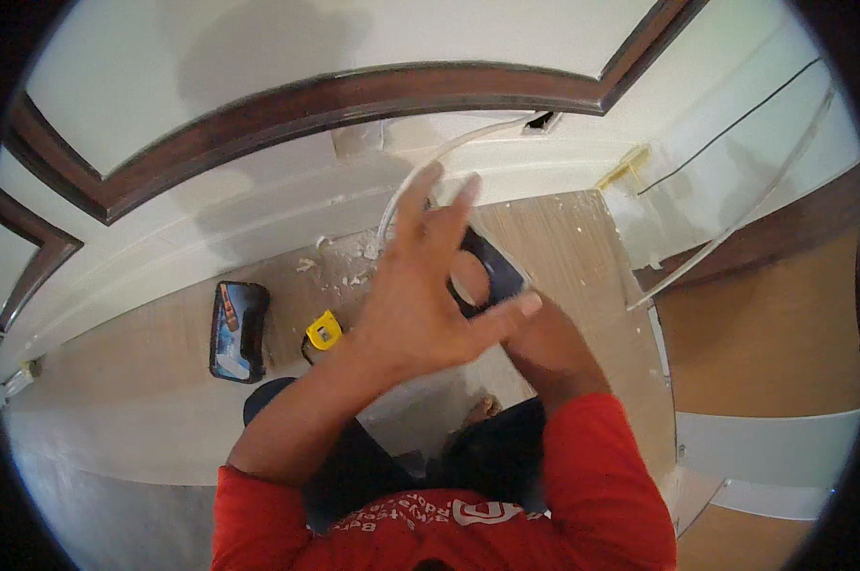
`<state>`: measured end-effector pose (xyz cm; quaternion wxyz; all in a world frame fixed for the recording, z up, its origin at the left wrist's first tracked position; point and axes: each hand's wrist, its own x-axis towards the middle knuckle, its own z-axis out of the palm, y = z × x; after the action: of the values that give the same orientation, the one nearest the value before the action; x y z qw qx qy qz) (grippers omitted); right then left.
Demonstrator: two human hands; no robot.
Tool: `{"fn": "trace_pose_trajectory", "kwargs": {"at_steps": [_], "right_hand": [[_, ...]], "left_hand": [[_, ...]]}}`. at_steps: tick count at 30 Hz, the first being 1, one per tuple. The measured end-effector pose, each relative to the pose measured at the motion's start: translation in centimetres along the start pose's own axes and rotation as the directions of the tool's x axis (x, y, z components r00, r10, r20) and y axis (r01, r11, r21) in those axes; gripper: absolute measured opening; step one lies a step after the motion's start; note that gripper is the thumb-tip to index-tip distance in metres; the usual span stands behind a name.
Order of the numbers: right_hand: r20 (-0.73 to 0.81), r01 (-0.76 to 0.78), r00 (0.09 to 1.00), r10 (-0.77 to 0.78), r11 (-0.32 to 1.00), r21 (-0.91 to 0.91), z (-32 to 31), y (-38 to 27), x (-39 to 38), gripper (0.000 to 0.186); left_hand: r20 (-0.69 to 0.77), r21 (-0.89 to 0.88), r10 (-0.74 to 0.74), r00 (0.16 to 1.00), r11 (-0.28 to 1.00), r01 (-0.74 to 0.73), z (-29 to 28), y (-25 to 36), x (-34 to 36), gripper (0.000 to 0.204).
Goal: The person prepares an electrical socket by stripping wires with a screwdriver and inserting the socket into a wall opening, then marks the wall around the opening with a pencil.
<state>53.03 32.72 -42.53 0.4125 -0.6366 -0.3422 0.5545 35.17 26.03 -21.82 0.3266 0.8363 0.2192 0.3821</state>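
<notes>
My left hand (pixel 420 295) is raised in front of me with its fingers apart and nothing in them. Partly hidden behind it, my right hand (pixel 470 278) grips a black object (pixel 502 269) with a rounded opening, perhaps a tool; its full shape is covered. To their left on the wood-look floor lie a yellow tape measure (pixel 324 329) and a black case (pixel 239 331) with a blue label. A white cable (pixel 455 142) runs from a hole in the wall down behind my left hand.
A white wall with dark wooden moulding (pixel 354 88) stands ahead, with pale debris (pixel 358 278) along its foot. At the right are thin wires (pixel 730 127), a dark baseboard, orange-brown boards (pixel 763 333) and a white strip (pixel 763 440). My bent legs (pixel 335 471) are below.
</notes>
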Motion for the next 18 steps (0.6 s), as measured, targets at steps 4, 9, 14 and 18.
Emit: {"fn": "trace_pose_trajectory", "kwargs": {"at_steps": [4, 9, 14, 18], "right_hand": [[-0.081, -0.158, 0.983, 0.163, 0.985, 0.070, -3.6, 3.4, -2.7, 0.018], [-0.514, -0.192, 0.814, 0.272, 0.960, 0.204, -9.7, 10.3, -6.0, 0.016], [-0.777, -0.083, 0.586, 0.230, 0.971, 0.225, -15.1, 16.1, -4.9, 0.025], [-0.849, -0.078, 0.512, 0.130, 0.991, 0.105, -18.8, 21.7, -1.9, 0.026]], "left_hand": [[-0.118, -0.048, -0.056, 0.991, 0.998, 0.050, -2.0, -2.0, 0.1, 0.085], [-0.186, -0.045, -0.077, 0.980, 0.997, 0.069, -4.2, -3.3, -0.7, 0.084], [-0.174, 0.044, -0.132, 0.976, 0.989, 0.141, -5.1, -5.3, -2.2, 0.081], [-0.138, -0.130, -0.382, 0.914, 0.922, 0.366, -3.7, -4.5, -2.5, 0.080]]}}
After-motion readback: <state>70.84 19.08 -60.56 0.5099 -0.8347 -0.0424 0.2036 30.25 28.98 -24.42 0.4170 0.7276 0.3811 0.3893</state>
